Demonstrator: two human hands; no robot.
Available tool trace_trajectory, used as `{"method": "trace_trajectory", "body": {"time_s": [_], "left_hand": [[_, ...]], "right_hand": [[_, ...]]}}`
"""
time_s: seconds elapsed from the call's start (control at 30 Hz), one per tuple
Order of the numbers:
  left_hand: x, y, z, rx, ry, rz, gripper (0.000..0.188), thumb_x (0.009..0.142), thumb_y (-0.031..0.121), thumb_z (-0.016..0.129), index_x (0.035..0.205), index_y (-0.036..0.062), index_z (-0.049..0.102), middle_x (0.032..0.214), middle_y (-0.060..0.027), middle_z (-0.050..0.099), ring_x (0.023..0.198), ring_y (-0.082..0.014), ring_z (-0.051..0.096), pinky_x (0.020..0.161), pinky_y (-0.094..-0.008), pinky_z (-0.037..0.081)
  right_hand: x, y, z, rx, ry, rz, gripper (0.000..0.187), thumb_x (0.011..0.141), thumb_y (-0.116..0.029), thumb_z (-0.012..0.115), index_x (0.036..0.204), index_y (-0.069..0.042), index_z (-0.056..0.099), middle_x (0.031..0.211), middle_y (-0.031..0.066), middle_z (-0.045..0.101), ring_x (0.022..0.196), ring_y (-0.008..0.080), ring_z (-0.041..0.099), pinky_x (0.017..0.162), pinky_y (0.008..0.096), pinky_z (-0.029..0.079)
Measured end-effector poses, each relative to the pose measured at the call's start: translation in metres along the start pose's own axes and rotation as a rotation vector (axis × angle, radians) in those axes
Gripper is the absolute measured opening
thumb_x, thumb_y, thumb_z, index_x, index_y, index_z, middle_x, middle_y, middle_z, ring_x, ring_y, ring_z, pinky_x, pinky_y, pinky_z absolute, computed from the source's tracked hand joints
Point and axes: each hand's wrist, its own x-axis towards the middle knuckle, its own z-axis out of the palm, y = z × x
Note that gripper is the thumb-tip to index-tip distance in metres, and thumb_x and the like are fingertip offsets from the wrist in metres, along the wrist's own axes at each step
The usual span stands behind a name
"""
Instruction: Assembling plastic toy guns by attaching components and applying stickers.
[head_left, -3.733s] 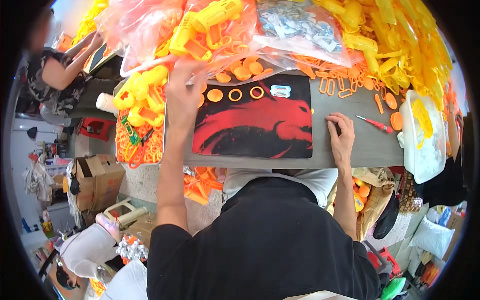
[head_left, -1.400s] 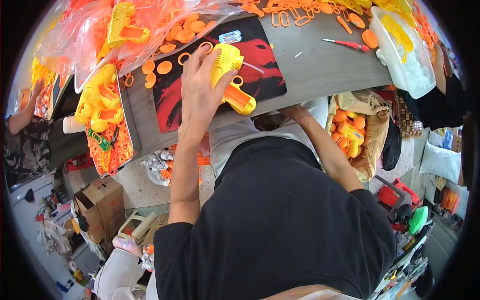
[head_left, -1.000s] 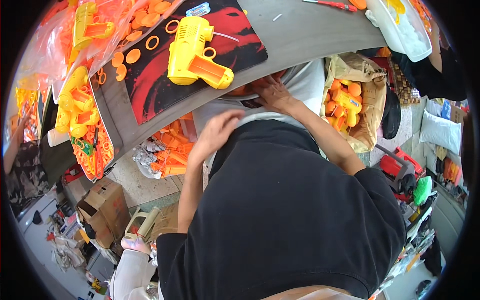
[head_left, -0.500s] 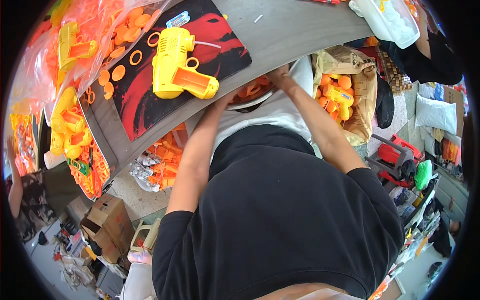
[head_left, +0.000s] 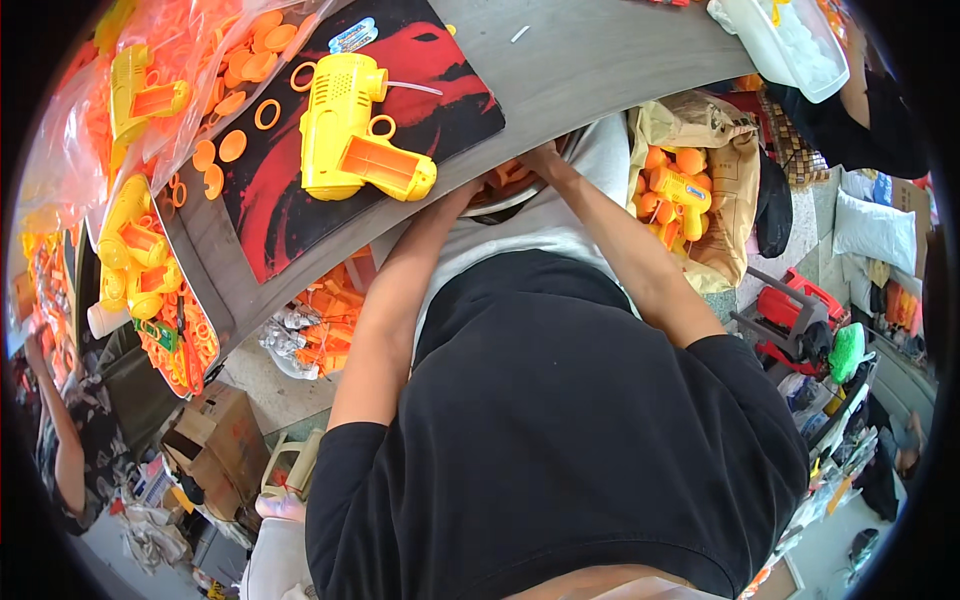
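Observation:
Both of my hands reach under the table's front edge, at a round bowl (head_left: 508, 207) of orange plastic parts (head_left: 512, 176) on my lap. My left hand (head_left: 470, 190) is at the bowl's left side, its fingers hidden by the tabletop. My right hand (head_left: 541, 157) is over the bowl's right side; its fingers are also mostly hidden. Above them on the table, a yellow toy gun body (head_left: 340, 130) with an orange inner handle and a thin clear tube lies on a black and red mat (head_left: 455, 115).
Orange rings and discs (head_left: 233, 146) lie left of the gun body. A clear bag (head_left: 200, 60) of orange parts and a tray (head_left: 200, 365) with more yellow bodies stand further left. A sack (head_left: 735, 200) holds yellow-orange toys at right; a white bin (head_left: 790, 50) stands behind it. Co-workers are at both sides.
My right hand has moved slightly left, closer to my left hand over the bowl. At far left a co-worker's arm has shifted. The gun body stays on the mat.

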Motion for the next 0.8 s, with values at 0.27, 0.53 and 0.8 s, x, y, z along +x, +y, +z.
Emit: {"method": "trace_trajectory", "body": {"time_s": [0.27,0.53,0.8], "left_hand": [[0.026,-0.066,0.086,0.152,0.569,0.095,0.066,0.095,0.052,0.050,0.139,0.0038,0.040,0.140,-0.0218,0.047,0.129,-0.0393,0.043,0.107,-0.0470,0.038],[0.035,-0.018,0.067,0.030,0.520,0.148,0.058,0.094,0.039,0.055,0.140,0.0052,0.044,0.142,-0.0188,0.046,0.134,-0.0343,0.042,0.113,-0.0455,0.033],[0.038,0.008,0.062,-0.230,0.532,0.121,0.049,0.089,0.027,0.063,0.132,0.0057,0.053,0.134,-0.0207,0.055,0.121,-0.0414,0.052,0.096,-0.0499,0.044]], "right_hand": [[0.022,0.007,0.025,0.773,0.128,-0.055,0.054,0.096,-0.040,0.056,0.140,-0.011,0.049,0.139,0.0105,0.054,0.128,0.0276,0.050,0.110,0.0408,0.035],[0.004,-0.005,-0.039,0.786,-0.005,0.008,0.048,0.100,-0.034,0.051,0.140,-0.009,0.047,0.135,0.0072,0.057,0.122,0.0277,0.053,0.104,0.0375,0.043],[-0.005,-0.033,-0.018,1.184,0.260,0.440,0.050,0.093,-0.038,0.055,0.128,-0.002,0.056,0.139,0.0119,0.051,0.132,0.0289,0.039,0.108,0.0407,0.033]]}}
